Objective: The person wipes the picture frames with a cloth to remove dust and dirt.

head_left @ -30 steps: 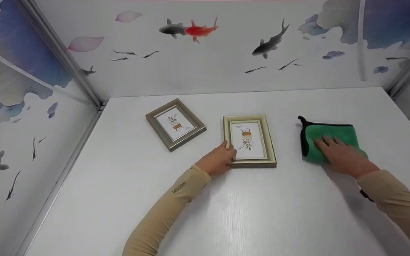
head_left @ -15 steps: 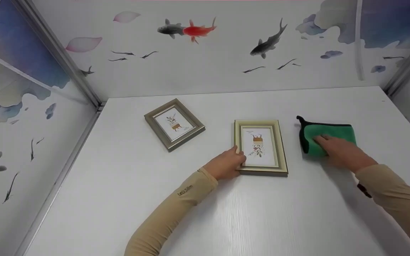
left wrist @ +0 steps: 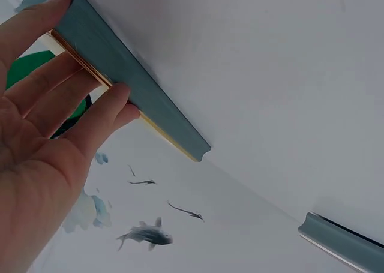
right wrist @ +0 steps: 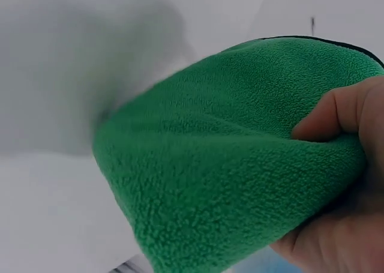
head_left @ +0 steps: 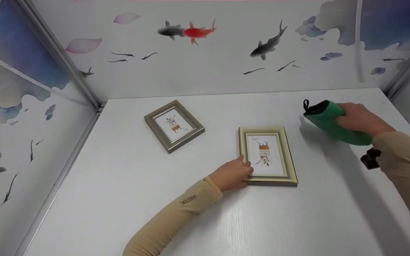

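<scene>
In the head view my left hand (head_left: pixel 230 174) holds the lower left corner of a pale gold picture frame (head_left: pixel 267 154) lying face up on the white table. The left wrist view has thumb and fingers on the side of this picture frame (left wrist: pixel 114 60). My right hand (head_left: pixel 359 119) grips a folded green cloth (head_left: pixel 326 122) with black edging and a small black loop, raised over the table at the right. Close up in the right wrist view, the thumb presses into the fluffy green cloth (right wrist: pixel 210 159), which sags away from the grip.
A second picture frame (head_left: pixel 174 125), darker bronze, lies turned at an angle left of the gold one. Behind the table (head_left: pixel 119 199) stands a white wall (head_left: pixel 205 78) painted with fish. A side panel (head_left: pixel 30 106) with a metal rail borders the left.
The right hand has gone from resting flat on the cloth to gripping and lifting it off the table. My left hand has slid the gold picture frame right and nearer.
</scene>
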A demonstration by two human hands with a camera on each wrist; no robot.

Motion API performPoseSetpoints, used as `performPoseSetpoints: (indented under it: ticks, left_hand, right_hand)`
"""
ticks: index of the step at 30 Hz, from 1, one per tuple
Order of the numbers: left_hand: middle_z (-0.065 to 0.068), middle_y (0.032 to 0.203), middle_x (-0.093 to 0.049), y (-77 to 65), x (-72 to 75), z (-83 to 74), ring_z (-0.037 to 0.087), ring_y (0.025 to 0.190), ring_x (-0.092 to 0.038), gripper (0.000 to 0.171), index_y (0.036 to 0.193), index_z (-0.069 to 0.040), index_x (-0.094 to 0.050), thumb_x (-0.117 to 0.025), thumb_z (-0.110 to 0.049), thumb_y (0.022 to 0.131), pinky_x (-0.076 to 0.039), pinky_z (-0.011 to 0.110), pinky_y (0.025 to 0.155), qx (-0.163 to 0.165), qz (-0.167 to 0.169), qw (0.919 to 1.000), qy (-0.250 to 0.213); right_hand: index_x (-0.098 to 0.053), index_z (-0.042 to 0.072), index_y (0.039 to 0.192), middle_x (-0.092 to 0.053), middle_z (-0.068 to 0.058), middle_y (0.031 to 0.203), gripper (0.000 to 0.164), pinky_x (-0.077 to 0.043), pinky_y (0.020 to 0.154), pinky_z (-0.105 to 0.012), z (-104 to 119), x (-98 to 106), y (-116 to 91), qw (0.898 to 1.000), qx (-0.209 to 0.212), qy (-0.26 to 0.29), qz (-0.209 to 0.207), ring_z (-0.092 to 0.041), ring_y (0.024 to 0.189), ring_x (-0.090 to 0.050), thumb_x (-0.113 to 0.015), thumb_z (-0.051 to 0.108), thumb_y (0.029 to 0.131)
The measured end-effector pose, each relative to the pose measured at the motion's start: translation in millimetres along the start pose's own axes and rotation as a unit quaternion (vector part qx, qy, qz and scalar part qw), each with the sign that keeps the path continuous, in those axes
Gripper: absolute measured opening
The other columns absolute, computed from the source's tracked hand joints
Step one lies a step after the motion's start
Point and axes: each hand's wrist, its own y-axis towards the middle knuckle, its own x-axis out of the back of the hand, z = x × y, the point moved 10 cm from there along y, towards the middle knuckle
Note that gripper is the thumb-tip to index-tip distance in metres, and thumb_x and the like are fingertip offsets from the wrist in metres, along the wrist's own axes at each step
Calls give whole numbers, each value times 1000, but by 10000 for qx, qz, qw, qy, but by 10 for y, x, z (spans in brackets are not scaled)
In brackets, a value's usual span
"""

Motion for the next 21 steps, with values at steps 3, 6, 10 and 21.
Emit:
performPoseSetpoints:
  ticks: [3, 6, 10, 21]
  left_hand:
    - [11, 121, -64, -23, 15, -71, 30, 116, -57, 30, 113, -9, -69, -73, -23, 87, -48, 32, 94, -98, -45, 9999, 126]
    - [10, 119, -65, -50, 26, -129, 30, 115, -57, 30, 113, -9, -69, -73, -24, 86, -49, 31, 91, -182, -106, 9996, 180]
    - [7, 115, -67, -67, 27, -152, 28, 114, -58, 29, 113, -11, -69, -73, -23, 86, -50, 30, 89, -178, -169, 9995, 173]
    - [0, 100, -68, -49, 65, -135, 15, 95, -64, 29, 103, -12, -71, -79, -28, 80, -39, 26, 101, -291, -308, 9989, 224]
  right_hand:
    - [-49, -4, 102, -56, -21, 94, 20, -42, 69, -53, 175, 112, 79, 9999, -9, 48, -104, -37, 83, -51, -42, 2, 85]
    - [-49, -3, 96, -54, -18, 85, 15, -41, 67, -51, 438, 180, 191, 9992, 181, -115, -327, -35, 78, -49, -42, 1, 84]
    - [-51, -3, 95, -52, -17, 79, 15, -38, 64, -47, 837, 178, 346, 9940, 602, -428, -806, -33, 73, -47, -43, -3, 83]
    - [-50, -8, 122, -58, -31, 110, 35, -44, 89, -60, 1103, -895, 571, 9869, 937, -1308, -122, -46, 103, -56, -59, -6, 88]
